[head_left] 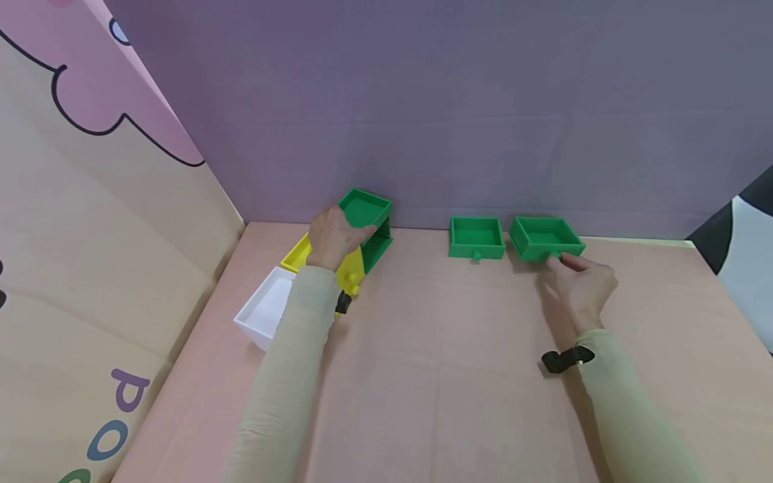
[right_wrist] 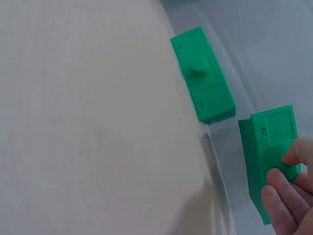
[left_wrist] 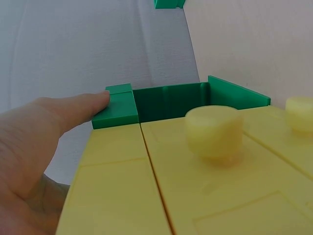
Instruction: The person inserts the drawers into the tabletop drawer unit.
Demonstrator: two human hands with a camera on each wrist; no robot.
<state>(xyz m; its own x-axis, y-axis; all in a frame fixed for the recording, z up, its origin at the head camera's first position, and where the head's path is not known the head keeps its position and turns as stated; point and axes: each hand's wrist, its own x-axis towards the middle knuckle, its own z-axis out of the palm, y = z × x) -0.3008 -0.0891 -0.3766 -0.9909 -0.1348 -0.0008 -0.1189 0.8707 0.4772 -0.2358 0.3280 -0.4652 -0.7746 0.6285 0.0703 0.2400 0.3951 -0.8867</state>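
Observation:
In the head view my right hand pinches the knob of a small green drawer, which appears lifted and tilted over the tabletop. The right wrist view shows thumb and fingertips around that knob on the drawer's front. At the left, my left hand grips a small drawer cabinet with a green section, open at its front, and a yellow section. In the left wrist view its thumb presses the green edge beside yellow drawer fronts with round knobs.
A second green drawer stands on the pink tabletop, left of the held one, near the grey back wall. A white section adjoins the yellow one, partly hidden by the left sleeve. A printed panel rises at the left.

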